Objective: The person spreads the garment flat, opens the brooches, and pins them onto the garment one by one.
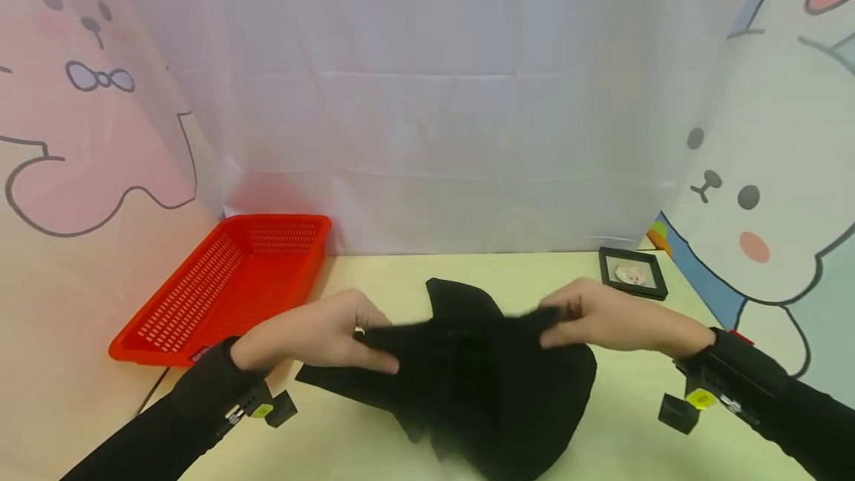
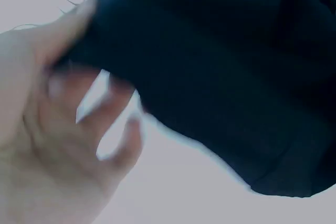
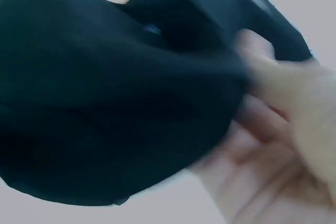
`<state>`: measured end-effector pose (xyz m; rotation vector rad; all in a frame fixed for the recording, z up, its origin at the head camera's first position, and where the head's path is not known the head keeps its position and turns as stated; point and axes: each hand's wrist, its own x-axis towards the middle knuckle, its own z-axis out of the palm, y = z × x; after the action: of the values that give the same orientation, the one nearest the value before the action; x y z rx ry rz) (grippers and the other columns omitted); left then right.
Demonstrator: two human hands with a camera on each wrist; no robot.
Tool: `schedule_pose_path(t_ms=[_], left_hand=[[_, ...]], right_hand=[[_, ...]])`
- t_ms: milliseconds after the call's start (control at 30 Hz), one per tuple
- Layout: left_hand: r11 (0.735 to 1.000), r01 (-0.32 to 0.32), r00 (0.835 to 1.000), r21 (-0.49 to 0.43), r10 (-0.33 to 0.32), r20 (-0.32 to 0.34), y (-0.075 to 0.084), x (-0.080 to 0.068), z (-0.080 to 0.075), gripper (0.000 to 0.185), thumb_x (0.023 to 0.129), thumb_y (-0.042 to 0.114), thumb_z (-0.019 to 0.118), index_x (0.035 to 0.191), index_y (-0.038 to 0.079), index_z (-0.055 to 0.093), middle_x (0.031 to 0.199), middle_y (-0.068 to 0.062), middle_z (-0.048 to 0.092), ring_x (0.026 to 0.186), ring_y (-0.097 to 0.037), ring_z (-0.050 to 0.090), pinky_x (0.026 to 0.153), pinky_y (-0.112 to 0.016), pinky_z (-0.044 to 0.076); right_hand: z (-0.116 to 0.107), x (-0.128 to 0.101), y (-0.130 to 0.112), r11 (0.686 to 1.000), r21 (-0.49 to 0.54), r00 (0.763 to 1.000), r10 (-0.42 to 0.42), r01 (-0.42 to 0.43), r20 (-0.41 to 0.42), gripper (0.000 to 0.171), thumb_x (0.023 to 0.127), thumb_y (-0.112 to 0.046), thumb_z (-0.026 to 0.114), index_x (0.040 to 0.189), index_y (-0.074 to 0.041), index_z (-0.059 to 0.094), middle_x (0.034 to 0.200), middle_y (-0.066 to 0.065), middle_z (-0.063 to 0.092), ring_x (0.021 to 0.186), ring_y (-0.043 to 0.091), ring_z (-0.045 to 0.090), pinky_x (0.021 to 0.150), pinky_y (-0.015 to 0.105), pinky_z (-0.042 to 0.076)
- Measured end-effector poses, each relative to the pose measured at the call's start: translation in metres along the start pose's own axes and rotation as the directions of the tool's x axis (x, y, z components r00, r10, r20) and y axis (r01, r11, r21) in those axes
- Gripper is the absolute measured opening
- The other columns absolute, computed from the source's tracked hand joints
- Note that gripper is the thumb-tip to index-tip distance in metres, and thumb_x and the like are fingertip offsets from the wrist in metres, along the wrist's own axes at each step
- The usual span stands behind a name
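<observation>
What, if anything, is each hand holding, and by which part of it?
Both hold the same black cloth, by its edge: the left hand pinches it on the left side, the right hand on the right.

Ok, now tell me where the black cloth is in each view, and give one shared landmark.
Head: the black cloth, lower centre, between left hand and right hand.
Left wrist: it fills the top and right.
Right wrist: it covers the left and upper middle.
Shared landmark: a gripping hand, left hand at left edge in left wrist, right hand at right edge in right wrist.
</observation>
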<state>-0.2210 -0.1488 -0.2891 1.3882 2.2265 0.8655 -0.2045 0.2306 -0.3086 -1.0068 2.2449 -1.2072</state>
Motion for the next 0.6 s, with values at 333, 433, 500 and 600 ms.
schedule_pose_path(t_ms=[333, 433, 500, 600], left_hand=[[0.918, 0.012, 0.840, -0.397, 0.206, 0.502, -0.004, 0.000, 0.025, 0.019, 0.094, 0.019, 0.063, 0.086, 0.002, 0.068, 0.064, -0.011, 0.055, 0.059, 0.005, 0.048, 0.056, -0.013, 0.044], [0.948, -0.023, 0.910, -0.318, 0.152, 0.386, -0.010, 0.002, 0.024, 0.016, 0.098, 0.019, 0.056, 0.095, 0.008, 0.067, 0.070, 0.000, 0.053, 0.066, 0.004, 0.047, 0.064, -0.013, 0.045], [0.970, 0.008, 0.968, -0.245, 0.054, 0.246, -0.016, 0.004, 0.022, 0.016, 0.098, 0.022, 0.055, 0.102, 0.014, 0.068, 0.076, 0.008, 0.056, 0.070, 0.003, 0.049, 0.070, -0.015, 0.047], [0.968, 0.142, 0.990, -0.206, -0.144, 0.006, -0.027, 0.009, 0.018, 0.017, 0.098, 0.028, 0.057, 0.105, 0.017, 0.069, 0.077, 0.008, 0.059, 0.069, -0.005, 0.051, 0.070, -0.021, 0.047]], right_hand=[[0.023, -0.008, 0.008, 0.967, 0.253, 0.908, -0.117, 0.012, 0.403, 0.017, 0.094, -0.005, 0.059, 0.103, -0.008, 0.073, 0.085, 0.017, 0.066, 0.076, 0.001, 0.057, 0.069, 0.020, 0.052], [0.016, -0.010, 0.014, 0.975, 0.222, 0.936, -0.106, 0.030, 0.335, 0.019, 0.095, -0.003, 0.055, 0.106, -0.008, 0.069, 0.092, 0.011, 0.067, 0.081, 0.002, 0.058, 0.075, 0.026, 0.054], [0.009, -0.011, 0.019, 0.978, 0.206, 0.968, -0.034, -0.019, 0.250, 0.018, 0.097, -0.004, 0.052, 0.109, -0.006, 0.065, 0.099, 0.010, 0.069, 0.088, 0.006, 0.063, 0.080, 0.030, 0.055], [-0.002, -0.010, 0.027, 0.960, 0.237, 0.985, 0.123, -0.148, 0.117, 0.025, 0.102, -0.016, 0.046, 0.122, -0.004, 0.056, 0.110, 0.010, 0.067, 0.100, 0.016, 0.066, 0.089, 0.036, 0.054]])
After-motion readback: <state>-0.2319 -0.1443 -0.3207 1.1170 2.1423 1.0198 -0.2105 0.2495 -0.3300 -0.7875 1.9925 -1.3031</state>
